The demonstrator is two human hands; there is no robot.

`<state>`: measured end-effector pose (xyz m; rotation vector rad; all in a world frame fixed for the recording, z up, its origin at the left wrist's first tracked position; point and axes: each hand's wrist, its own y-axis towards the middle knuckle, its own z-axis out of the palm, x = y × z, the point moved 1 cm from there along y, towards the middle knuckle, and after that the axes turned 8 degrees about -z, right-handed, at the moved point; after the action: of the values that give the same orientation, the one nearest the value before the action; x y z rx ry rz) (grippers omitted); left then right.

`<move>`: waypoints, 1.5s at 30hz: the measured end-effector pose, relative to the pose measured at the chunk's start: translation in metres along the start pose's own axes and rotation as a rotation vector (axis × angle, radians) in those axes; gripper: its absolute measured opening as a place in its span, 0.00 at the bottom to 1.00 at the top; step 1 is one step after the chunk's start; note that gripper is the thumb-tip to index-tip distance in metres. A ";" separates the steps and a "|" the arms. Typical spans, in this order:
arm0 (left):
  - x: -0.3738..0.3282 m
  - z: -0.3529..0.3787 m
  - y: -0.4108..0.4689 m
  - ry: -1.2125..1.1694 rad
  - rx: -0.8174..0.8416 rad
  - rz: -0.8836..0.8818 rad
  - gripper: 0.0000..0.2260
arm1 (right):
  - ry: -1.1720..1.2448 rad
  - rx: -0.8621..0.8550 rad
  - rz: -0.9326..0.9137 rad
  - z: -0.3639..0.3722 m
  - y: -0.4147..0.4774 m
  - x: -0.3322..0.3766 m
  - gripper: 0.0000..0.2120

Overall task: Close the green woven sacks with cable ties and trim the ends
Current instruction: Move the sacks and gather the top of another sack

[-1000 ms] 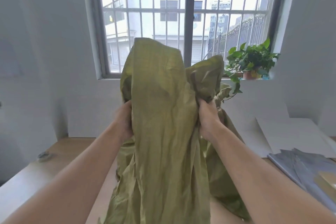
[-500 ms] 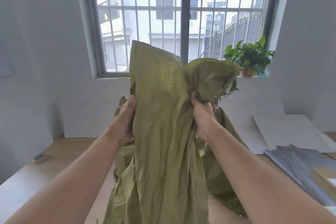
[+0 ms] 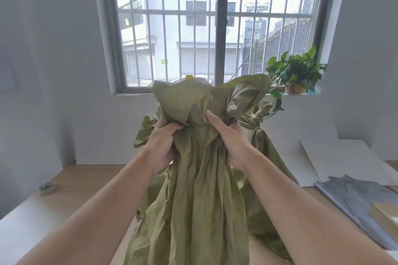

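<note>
A pale wooden tabletop (image 3: 86, 183) ran beneath a barred window (image 3: 215, 28). Nearest, one green woven sack (image 3: 193, 200) rose over it, its lower end cut off by the frame and its contents hidden. Two hands clamped its gathered neck. The left hand (image 3: 160, 144) bunched the cloth from the left and the right hand (image 3: 228, 137) gripped from the right, with the mouth flaring above them. Two more green sacks stood behind, largely covered: a left sack (image 3: 146, 129) and a right sack (image 3: 258, 133) with a cinched neck. Grey sheets (image 3: 355, 196) lay at the right, cropped. A small blurred object (image 3: 47, 187) lay at the left. One potted plant (image 3: 297, 73) stood on the sill.
</note>
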<state>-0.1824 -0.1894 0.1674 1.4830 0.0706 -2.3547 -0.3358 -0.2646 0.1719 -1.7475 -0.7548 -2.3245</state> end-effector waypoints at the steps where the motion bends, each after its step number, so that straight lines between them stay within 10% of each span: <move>1: 0.001 -0.001 0.001 -0.025 -0.009 0.011 0.23 | 0.019 -0.017 -0.016 0.001 0.001 -0.002 0.19; 9: 0.010 0.017 0.000 -0.140 -0.145 0.018 0.17 | 0.075 -0.043 -0.036 0.022 0.005 -0.014 0.20; 17: 0.011 0.015 0.016 0.041 0.078 0.007 0.23 | 0.042 0.165 -0.007 0.030 0.010 -0.019 0.28; 28: 0.007 0.017 0.029 0.345 0.025 -0.111 0.25 | 0.141 0.446 -0.010 0.036 0.007 -0.031 0.56; 33: 0.013 0.018 0.024 0.068 0.149 -0.065 0.28 | 0.086 0.196 -0.052 0.039 0.012 -0.033 0.14; 37: 0.030 0.010 0.021 0.019 0.153 0.125 0.26 | 0.064 0.091 -0.046 0.040 0.020 -0.030 0.17; 42: 0.054 -0.026 0.013 0.420 0.131 -0.042 0.65 | 0.079 0.063 -0.013 0.036 0.028 -0.028 0.10; 45: 0.065 -0.033 0.015 0.538 0.277 -0.063 0.43 | 0.045 0.099 0.001 0.038 0.028 -0.029 0.15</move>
<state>-0.1740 -0.2130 0.0970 2.2444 -0.0791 -2.0034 -0.2831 -0.2768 0.1612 -1.6485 -0.8462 -2.2763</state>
